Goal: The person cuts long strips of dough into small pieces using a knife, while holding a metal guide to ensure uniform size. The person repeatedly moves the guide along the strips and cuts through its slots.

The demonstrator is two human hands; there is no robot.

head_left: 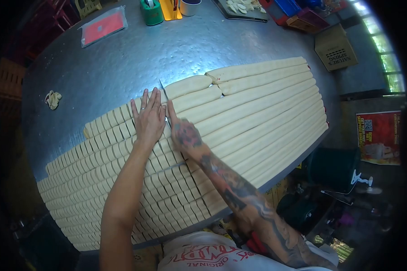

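Long pale dough rolls [262,103] lie side by side across the table. Left of my hands, the same rows are sliced into many short pieces [88,174], still lined up. My left hand [150,119] rests flat on the dough at the cut edge, fingers stretched out and a ring on one of them. Right beside it, my right hand [186,135] grips a knife [162,86], index finger laid along the blade. The blade stands across the upper rows, its tip past the farthest roll. My palm hides the handle.
On the metal table [122,67] are a dough scrap [53,100], a pink sheet in plastic [105,27], a green container [151,13], a yellow holder [171,10] and a dark tray [239,18] with pale pieces. A cardboard box [335,47] stands at the right.
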